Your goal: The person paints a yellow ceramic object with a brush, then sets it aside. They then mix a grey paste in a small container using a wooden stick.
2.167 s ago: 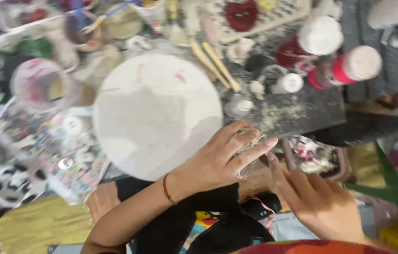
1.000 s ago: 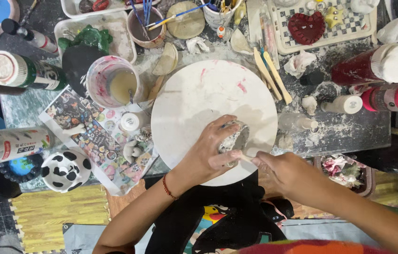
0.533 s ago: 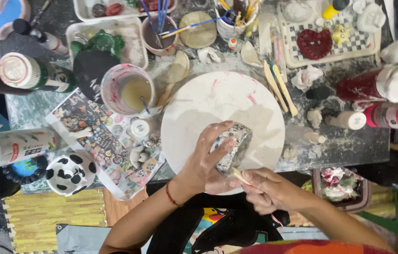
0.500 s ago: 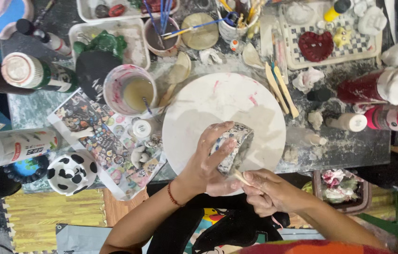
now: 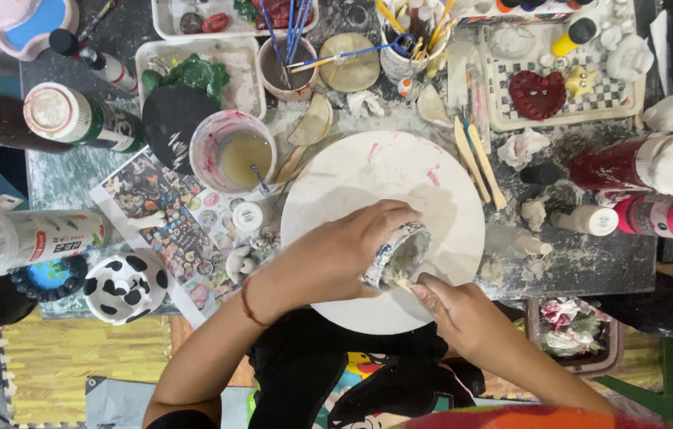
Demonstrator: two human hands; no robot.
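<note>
Left hand (image 5: 348, 254) wrapped around a small patterned cup (image 5: 398, 256), tipped on its side over the near edge of the white round board (image 5: 384, 179). Right hand (image 5: 464, 314) pinched shut on a thin stick, tip poking into the cup's mouth. Murky water cup (image 5: 235, 152) well apart, up left.

A small cup (image 5: 400, 256) is gripped by the left hand (image 5: 344, 254) over a white disc (image 5: 432, 191); its inside is touched by the right hand (image 5: 456, 314).
</note>
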